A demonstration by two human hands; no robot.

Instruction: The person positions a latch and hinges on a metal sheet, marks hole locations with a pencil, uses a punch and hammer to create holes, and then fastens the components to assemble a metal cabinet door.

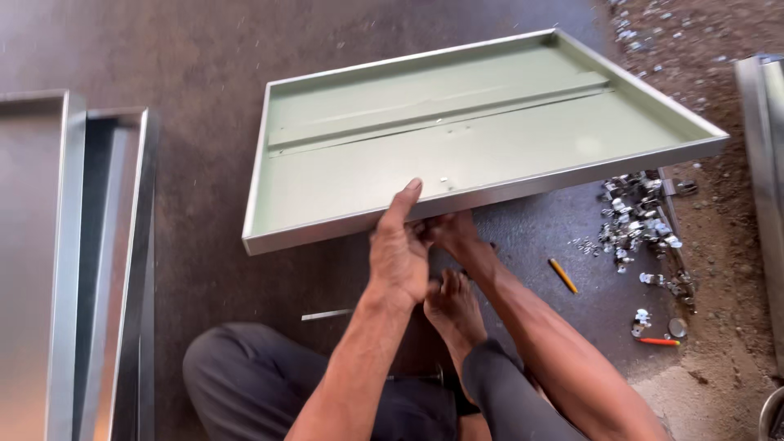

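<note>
Tilting green tray (506, 139), lengthwise left-right

A shallow pale green metal tray panel (482, 135) with raised silvery edges is held tilted above the dark floor, open side up. A stiffening rib runs along its length inside, and its near long edge rests in the hands.

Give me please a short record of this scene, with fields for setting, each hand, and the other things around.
Setting: person seated on a dark floor
Main thing: pale green metal tray panel, tilted, near edge raised
Left hand: left hand grips the panel's near edge, thumb on top
Right hand: right hand under the same edge, partly hidden
Near right: yellow pencil, pile of small metal fittings
Far left: stacked metal panels
</note>
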